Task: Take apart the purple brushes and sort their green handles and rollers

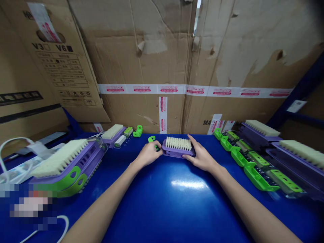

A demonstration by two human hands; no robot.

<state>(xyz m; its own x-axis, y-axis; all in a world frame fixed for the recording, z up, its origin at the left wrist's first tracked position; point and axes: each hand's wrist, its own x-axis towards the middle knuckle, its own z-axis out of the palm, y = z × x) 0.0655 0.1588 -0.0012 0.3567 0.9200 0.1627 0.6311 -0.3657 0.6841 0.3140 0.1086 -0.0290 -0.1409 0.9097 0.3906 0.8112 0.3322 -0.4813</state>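
Note:
A purple scrub brush [177, 144] with cream bristles facing up sits on the blue table in front of me. My right hand [201, 156] grips its right end, thumb along the near side and fingers behind. At the brush's left end, my left hand [150, 153] is closed on a bright green plastic end piece [152, 138]. The fingers hide part of that piece, and I cannot tell whether it touches the brush. A loose green end piece [138, 131] lies farther back, left of my left hand.
Assembled purple brushes [73, 155] with green ends are at left, near a white cable [15, 139]. Another purple brush [112, 132] stands behind them. At right are a row of green end pieces [239, 156], clear-and-green parts [258, 158] and purple brushes [301, 152]. Cardboard [141, 60] walls the back.

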